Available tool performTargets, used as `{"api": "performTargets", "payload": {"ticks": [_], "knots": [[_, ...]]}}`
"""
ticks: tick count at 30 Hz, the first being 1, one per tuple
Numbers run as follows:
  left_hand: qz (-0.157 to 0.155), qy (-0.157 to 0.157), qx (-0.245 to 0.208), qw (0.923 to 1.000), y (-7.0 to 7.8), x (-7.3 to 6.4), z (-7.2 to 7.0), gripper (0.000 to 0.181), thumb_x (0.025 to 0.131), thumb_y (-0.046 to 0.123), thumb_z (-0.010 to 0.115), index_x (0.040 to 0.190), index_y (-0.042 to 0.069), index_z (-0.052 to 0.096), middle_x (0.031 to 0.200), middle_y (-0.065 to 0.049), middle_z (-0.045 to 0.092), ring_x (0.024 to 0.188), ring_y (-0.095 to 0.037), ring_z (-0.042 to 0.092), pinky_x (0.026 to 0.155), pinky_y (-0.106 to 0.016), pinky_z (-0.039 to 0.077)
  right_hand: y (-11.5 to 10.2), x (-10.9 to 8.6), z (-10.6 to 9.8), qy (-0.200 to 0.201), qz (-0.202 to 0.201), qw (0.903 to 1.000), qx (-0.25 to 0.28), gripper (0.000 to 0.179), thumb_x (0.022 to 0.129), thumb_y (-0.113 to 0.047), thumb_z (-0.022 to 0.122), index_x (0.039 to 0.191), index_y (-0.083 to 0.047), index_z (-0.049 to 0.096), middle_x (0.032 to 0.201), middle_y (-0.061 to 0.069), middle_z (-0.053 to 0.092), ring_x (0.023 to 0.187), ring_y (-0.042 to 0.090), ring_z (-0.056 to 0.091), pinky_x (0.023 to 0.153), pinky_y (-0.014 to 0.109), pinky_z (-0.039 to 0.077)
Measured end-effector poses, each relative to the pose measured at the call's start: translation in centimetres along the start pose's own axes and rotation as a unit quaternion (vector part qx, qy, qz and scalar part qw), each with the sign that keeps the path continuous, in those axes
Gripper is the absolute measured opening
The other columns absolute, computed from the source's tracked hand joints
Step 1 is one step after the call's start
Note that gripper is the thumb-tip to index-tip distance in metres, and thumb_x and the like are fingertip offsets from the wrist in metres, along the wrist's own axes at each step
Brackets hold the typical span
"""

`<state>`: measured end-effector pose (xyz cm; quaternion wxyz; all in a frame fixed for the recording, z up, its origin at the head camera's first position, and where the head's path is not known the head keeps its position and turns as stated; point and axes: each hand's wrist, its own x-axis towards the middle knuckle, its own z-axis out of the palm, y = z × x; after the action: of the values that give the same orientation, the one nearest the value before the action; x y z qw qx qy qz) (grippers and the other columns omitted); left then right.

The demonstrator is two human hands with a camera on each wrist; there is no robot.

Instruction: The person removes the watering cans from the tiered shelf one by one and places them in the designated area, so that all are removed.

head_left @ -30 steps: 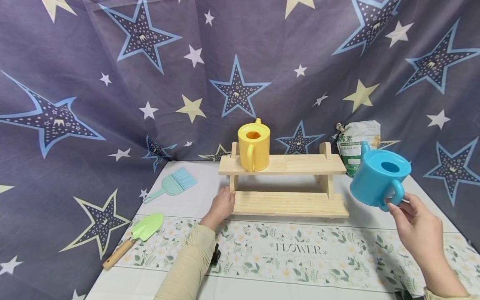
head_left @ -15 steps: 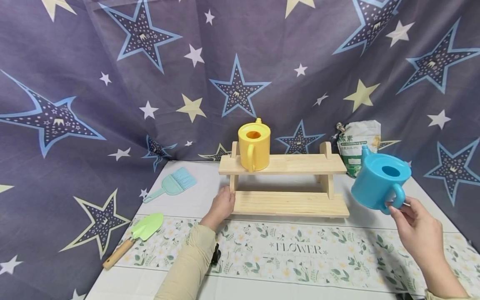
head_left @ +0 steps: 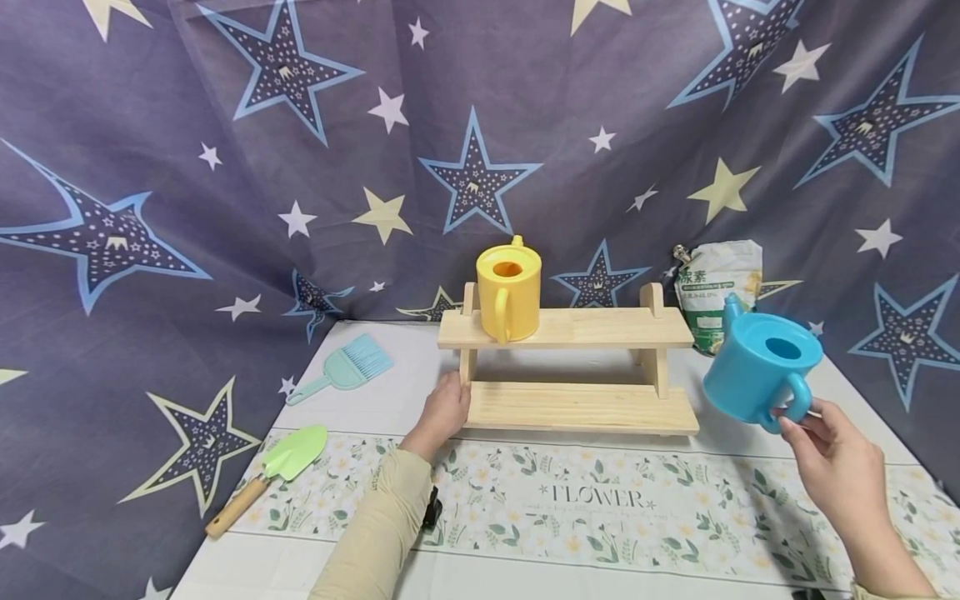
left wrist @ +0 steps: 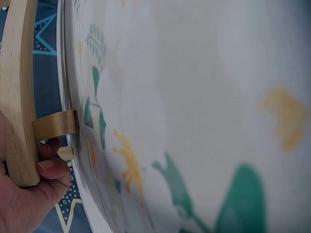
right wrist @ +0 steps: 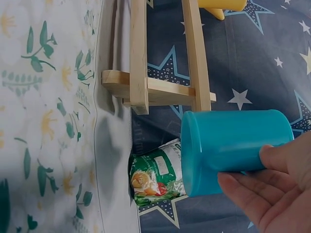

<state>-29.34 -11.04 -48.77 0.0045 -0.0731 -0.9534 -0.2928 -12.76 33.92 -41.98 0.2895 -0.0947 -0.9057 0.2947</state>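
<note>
My right hand (head_left: 843,467) holds a blue watering can (head_left: 761,367) by its handle, in the air right of a two-tier wooden shelf (head_left: 585,408). The can is tilted a little, its spout at the far left side. In the right wrist view, the can (right wrist: 233,145) hides part of a bag behind it. My left hand (head_left: 442,408) grips the left end of the shelf's lower board; in the left wrist view its fingers curl beneath the board (left wrist: 19,97). A yellow watering can (head_left: 510,292) stands upright on the upper board's left part.
A white and green bag (head_left: 701,292) stands at the back right, behind the blue can. On the left lie a light blue brush (head_left: 348,367) and a green trowel (head_left: 292,454) with a wooden handle. Star-patterned cloth (head_left: 472,67) walls the back and sides.
The blue watering can has sunk slightly and shifted a touch to the right in my right hand. My left hand, the shelf and the yellow can look unmoved.
</note>
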Motion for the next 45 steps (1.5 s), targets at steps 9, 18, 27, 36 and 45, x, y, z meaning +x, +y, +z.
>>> {"api": "performTargets", "payload": {"ticks": [9,18,27,36,45], "knots": [[0.004,0.008,0.007,0.9999,0.1,-0.1,-0.1,0.038,0.106,0.022,0.035,0.131,-0.005,0.046,0.106,-0.012,0.051,0.094,-0.025,0.058,0.083,-0.038,0.054,0.3,-0.1,0.2,-0.004,0.000,1.0000,0.001,0.031,0.093,-0.007,0.067,0.121,0.004,0.058,0.106,0.029,0.066,0.074,-0.032,0.030,0.052,0.008,0.046],[0.002,0.005,0.007,1.0000,0.0,-0.2,-0.1,0.037,0.106,0.022,0.035,0.130,-0.004,0.046,0.103,-0.010,0.050,0.090,-0.021,0.057,0.079,-0.035,0.054,0.6,-0.3,0.3,-0.015,0.004,0.9998,-0.009,0.031,0.094,-0.008,0.065,0.122,0.004,0.057,0.107,0.029,0.066,0.073,-0.027,0.033,0.062,0.041,0.055],[-0.001,0.003,-0.001,1.0000,-0.1,0.0,0.0,0.039,0.106,0.023,0.035,0.133,-0.004,0.045,0.106,-0.010,0.051,0.094,-0.022,0.058,0.083,-0.037,0.054,1.1,-0.6,0.7,-0.023,0.006,0.9997,-0.009,0.030,0.095,-0.009,0.065,0.121,0.005,0.057,0.107,0.031,0.065,0.078,0.019,0.071,0.064,0.046,0.054],[0.001,0.007,0.003,1.0000,-0.2,0.2,0.2,0.039,0.106,0.023,0.035,0.132,-0.003,0.046,0.107,-0.011,0.051,0.095,-0.024,0.058,0.084,-0.039,0.054,1.4,-0.7,1.1,-0.049,0.033,0.9982,-0.007,0.031,0.096,-0.005,0.063,0.122,0.008,0.052,0.110,0.036,0.061,0.094,0.052,0.062,0.068,0.055,0.054],[0.001,0.006,0.002,1.0000,-0.2,0.2,0.2,0.038,0.106,0.024,0.035,0.132,-0.003,0.046,0.107,-0.011,0.051,0.094,-0.024,0.058,0.082,-0.038,0.054,2.1,-1.0,1.3,-0.077,0.062,0.9951,-0.005,0.030,0.097,-0.007,0.060,0.122,0.008,0.051,0.113,0.036,0.060,0.097,0.053,0.062,0.070,0.056,0.054]]}}
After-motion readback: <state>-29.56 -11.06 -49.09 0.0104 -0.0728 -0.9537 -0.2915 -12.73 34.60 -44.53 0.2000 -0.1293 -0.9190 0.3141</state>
